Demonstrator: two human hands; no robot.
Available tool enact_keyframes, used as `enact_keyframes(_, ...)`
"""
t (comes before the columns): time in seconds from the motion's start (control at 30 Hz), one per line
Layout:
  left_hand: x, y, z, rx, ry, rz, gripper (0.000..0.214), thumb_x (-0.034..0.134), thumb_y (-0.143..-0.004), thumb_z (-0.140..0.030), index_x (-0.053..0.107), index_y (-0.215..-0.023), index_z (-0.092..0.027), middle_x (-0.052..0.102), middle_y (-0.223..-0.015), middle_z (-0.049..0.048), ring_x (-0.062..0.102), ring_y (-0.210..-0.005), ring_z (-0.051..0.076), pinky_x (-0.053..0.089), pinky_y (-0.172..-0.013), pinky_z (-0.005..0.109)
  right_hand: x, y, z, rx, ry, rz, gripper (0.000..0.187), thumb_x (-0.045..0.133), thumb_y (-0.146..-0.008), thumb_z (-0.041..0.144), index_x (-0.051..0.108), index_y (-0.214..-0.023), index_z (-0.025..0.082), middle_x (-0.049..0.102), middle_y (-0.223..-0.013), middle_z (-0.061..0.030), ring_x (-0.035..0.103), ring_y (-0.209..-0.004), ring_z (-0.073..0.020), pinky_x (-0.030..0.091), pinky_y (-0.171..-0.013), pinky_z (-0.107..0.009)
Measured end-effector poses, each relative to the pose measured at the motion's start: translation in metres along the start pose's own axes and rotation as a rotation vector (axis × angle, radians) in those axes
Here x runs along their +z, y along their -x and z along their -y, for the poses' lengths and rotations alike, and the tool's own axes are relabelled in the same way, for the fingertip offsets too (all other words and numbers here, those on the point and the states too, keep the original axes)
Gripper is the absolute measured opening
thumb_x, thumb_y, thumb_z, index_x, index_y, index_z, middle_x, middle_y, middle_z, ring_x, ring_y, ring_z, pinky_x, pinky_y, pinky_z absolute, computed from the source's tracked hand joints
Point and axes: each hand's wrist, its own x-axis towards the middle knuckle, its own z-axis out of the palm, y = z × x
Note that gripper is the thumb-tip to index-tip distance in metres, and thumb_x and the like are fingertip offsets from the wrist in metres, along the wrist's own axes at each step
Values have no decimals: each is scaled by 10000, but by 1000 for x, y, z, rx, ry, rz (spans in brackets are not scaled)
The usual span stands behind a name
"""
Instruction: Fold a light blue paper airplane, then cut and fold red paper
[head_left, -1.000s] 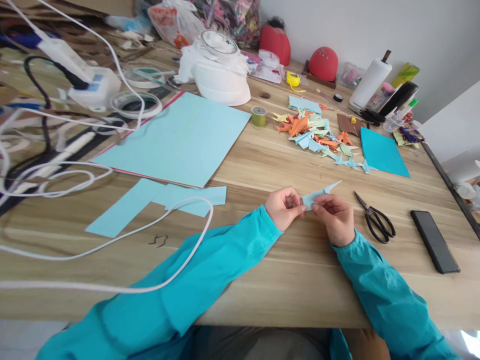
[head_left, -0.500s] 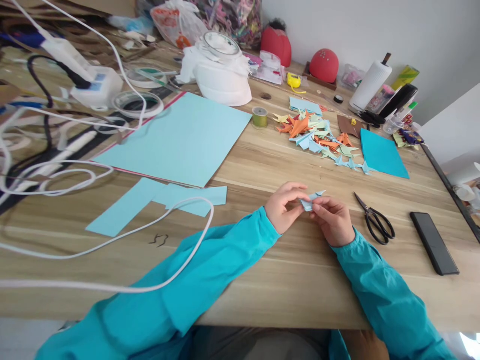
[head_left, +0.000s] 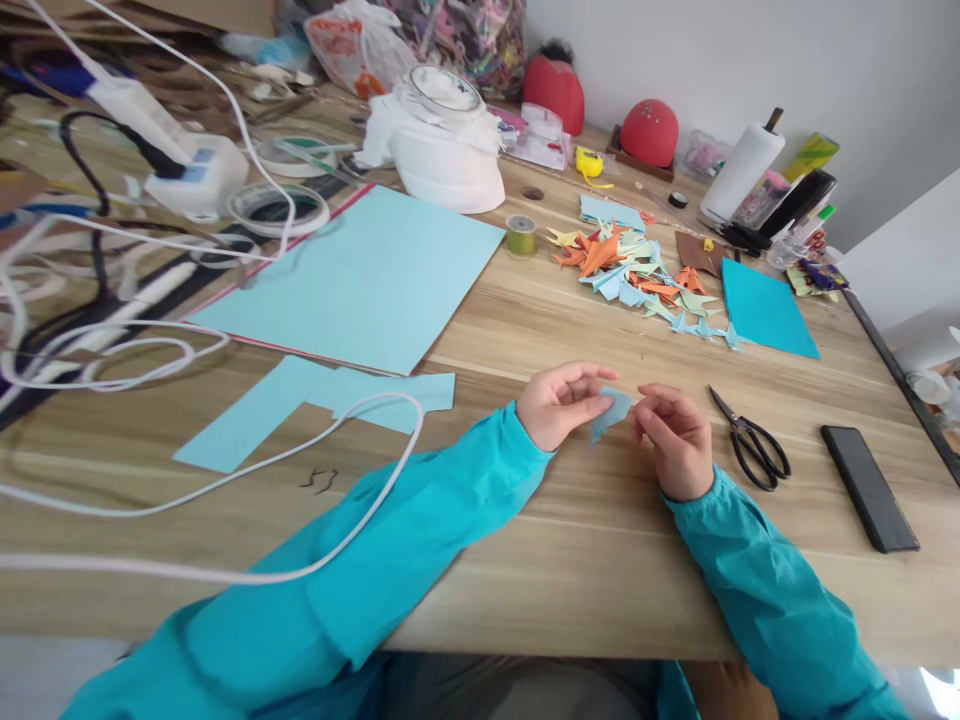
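In the head view, the left forearm, in a teal sleeve (head_left: 390, 540), slants up from the lower left across the desk (head_left: 562, 590), and a white cable (head_left: 150, 570) crosses in front of that sleeve. The left hand (head_left: 561, 405) points inward, palm side turned toward the right, its upper fingers reaching loosely forward. Its thumb and the fingers behind are closed in a pinch on a small folded piece of light-blue paper (head_left: 615, 406), which hangs between the two hands with one end tilted downward.

The right forearm rises from the lower right, angled in toward the left. The right hand (head_left: 677, 440) is partly curled, thumb and index finger drawn close together, fingertips just beside the paper's right edge; whether they touch it or grip a tip of it, I cannot tell. Black-handled scissors (head_left: 752, 440) lie near the right hand, with a dark phone (head_left: 870, 490) farther right.
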Motion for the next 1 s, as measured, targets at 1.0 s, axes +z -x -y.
enact_keyframes(1.0,5,8,27,315,-342,-38,176,604,-743,-204,713,-874,-161,712,-793,55,634,-510,117,548,-521,225,1,3,-3,-65,286,-99,85,693,-690,211,683,-774,203,687,-729,-22,623,-626,-136,509,-564,-258)
